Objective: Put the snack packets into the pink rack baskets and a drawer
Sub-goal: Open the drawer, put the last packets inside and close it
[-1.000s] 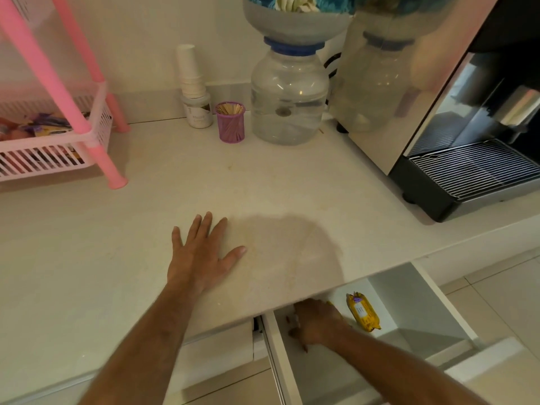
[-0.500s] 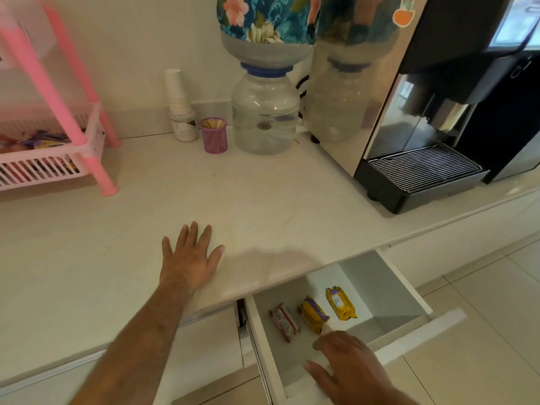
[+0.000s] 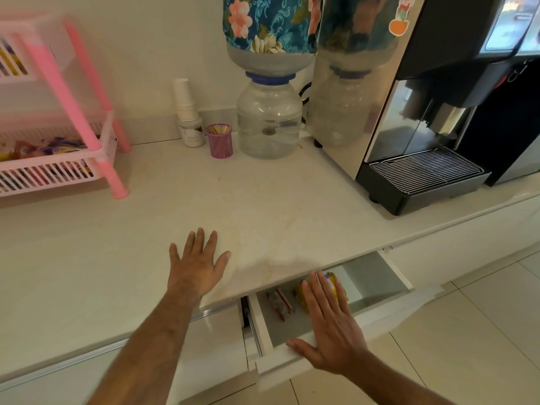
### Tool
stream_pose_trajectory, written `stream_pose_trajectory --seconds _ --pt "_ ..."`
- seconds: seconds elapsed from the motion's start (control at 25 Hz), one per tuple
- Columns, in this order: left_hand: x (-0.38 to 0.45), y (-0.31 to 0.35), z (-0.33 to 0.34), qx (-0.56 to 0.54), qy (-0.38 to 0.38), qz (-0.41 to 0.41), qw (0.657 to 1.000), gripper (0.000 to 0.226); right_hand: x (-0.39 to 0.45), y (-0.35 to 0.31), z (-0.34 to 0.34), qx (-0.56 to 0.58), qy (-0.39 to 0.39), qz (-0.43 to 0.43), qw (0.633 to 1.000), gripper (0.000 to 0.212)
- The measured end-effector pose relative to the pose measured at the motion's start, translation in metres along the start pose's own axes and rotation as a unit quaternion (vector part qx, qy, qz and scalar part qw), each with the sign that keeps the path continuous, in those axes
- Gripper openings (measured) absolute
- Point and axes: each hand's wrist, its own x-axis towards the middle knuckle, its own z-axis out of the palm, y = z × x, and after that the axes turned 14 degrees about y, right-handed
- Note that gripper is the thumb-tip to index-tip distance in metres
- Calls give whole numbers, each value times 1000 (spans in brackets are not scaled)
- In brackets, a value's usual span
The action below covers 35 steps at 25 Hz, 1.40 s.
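Note:
A white drawer (image 3: 380, 270) stands partly open under the counter edge. Inside lie a red snack packet (image 3: 280, 301) and two yellow packets (image 3: 336, 283), partly hidden behind my right hand (image 3: 330, 331). That hand is flat with fingers spread, its palm against the drawer front's top edge, holding nothing. My left hand (image 3: 195, 264) rests flat and open on the pale counter (image 3: 263, 206). The pink rack (image 3: 73, 109) stands at the far left; its lower basket (image 3: 52, 173) holds several colourful packets, and an upper basket shows at the frame edge.
At the back of the counter stand a stack of paper cups on a jar (image 3: 187, 112), a purple mesh cup of sticks (image 3: 219, 140) and a water dispenser bottle (image 3: 270, 112). A coffee machine (image 3: 423, 127) fills the right. Tiled floor lies below right.
My right hand came out of the drawer, leaving packets inside, and now presses flat on the drawer front. The drawer has slid further in. My left hand stayed on the counter.

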Motion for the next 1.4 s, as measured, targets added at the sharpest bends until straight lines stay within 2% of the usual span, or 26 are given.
stream_pose_trajectory --seconds 0.24,0.48,0.68,0.92,1.16,1.36,1.4 --pt "-1 0 0 -7 1 -1 1000 78 41 5 14 8 -28 -21 999 124" --pt "-1 -1 0 -14 6 2 1000 77 67 9 23 5 -42 -48 998 124" --pt "-1 -2 1 -14 11 3 1000 77 74 8 28 -8 -52 -36 998 117" --pt "-1 -3 4 -22 22 3 1000 78 79 7 34 -16 -28 -19 999 104" --pt "0 -4 6 -22 24 4 999 79 84 4 41 -21 42 -7 999 80" --pt "0 -5 7 -20 23 7 1000 79 84 3 48 -32 91 -18 995 75" --pt "0 -5 7 -20 22 6 1000 79 86 2 45 -31 78 -13 996 76"
